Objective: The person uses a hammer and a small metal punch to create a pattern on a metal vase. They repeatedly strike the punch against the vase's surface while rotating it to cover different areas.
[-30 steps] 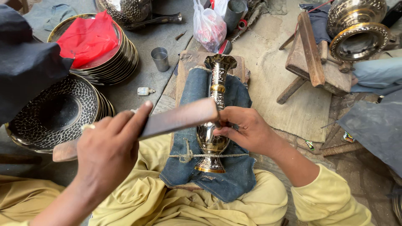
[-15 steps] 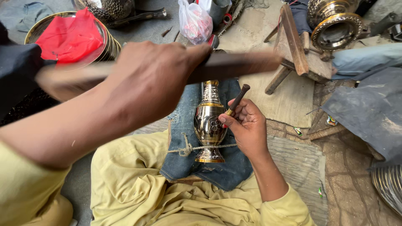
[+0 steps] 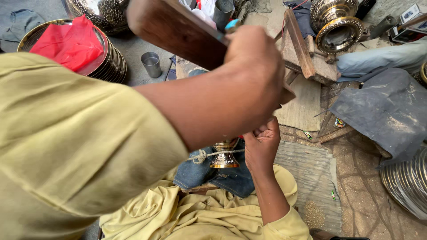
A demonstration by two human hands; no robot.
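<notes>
Wooden bat (image 3: 178,31) gripped in left hand (image 3: 255,66); right hand (image 3: 262,144) closed beside brass vase (image 3: 224,155).

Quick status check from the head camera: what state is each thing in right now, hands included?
Left hand: raised, gripping the wooden bat.
Wooden bat: held up, tilted.
Right hand: closed, beside the vase.
Brass vase: lying on denim, mostly hidden, tied with string.
Steel cup: upright on the floor.
Red cloth: crumpled on stacked trays.
</notes>
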